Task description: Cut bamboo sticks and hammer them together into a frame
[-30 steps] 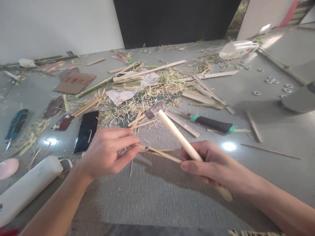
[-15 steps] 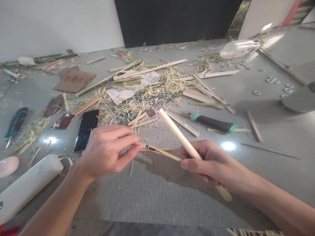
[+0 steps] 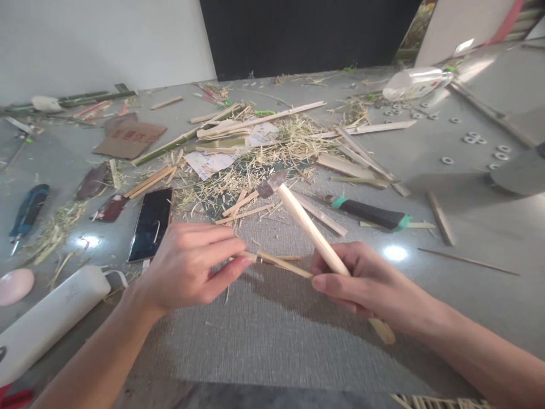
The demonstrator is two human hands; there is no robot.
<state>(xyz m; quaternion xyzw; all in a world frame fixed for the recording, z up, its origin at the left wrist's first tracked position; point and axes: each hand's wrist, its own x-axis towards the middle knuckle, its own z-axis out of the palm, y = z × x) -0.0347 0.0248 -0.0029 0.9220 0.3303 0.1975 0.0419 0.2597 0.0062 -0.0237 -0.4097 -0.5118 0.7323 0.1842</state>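
Note:
My right hand [image 3: 357,278] is closed around the pale wooden handle of a hammer [image 3: 309,230], its metal head up and to the left. The end of a thin bamboo strip [image 3: 285,264] also meets this hand at the thumb tip. My left hand [image 3: 200,261] pinches a thin pale stick [image 3: 250,257] between thumb and fingers. A small shiny metal piece [image 3: 259,260] shows at that stick's end, beside the strip's left tip. Whether stick and strip touch, I cannot tell. Below both hands lies the grey textured table [image 3: 238,335].
Bamboo shavings [image 3: 298,142] and split strips lie beyond my hands. A black-and-green-handled knife [image 3: 370,214] is at right, near several white rings [image 3: 474,138] and a plastic bottle [image 3: 417,83]. Left are a phone [image 3: 150,224], a screwdriver [image 3: 29,213] and a white elongated device [image 3: 55,318].
The strip's left tip now shows apart from the stick in my left hand, where they looked overlapped before. The hammer head has shifted slightly right and up. Both hands are almost still.

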